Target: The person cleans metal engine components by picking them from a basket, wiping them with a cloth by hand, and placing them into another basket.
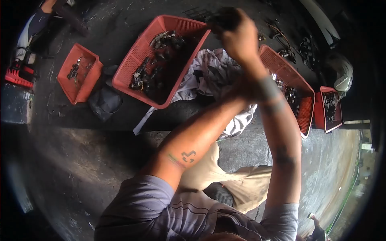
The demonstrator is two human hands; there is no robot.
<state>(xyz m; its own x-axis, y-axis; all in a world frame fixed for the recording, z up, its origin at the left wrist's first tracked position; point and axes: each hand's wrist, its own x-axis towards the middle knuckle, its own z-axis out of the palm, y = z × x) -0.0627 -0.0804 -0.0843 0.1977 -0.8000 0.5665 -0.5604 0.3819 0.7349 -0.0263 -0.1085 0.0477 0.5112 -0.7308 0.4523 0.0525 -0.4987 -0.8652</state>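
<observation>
My right hand (242,40) is raised over the dark work surface, smeared by motion. Its fingers are curled against a dark, blurred thing (227,19) whose kind I cannot make out. A dark band (267,89) circles the right wrist. My left forearm (209,124) reaches up and to the right until it passes behind the right wrist, which hides the left hand's fingers. Below the hands lies a crumpled, stained light cloth (209,68). Close by on the left is a large red basket (120,82) with small dark metal parts (138,78) in it.
Right of my hands, another red basket (307,96) holds shiny metal parts. A smaller red bin (319,108) stands beyond it. Far left sits a small red tray (90,86) beside a black bag (105,102). Cables (281,36) lie at the back right. Another person's arm (47,6) shows top left.
</observation>
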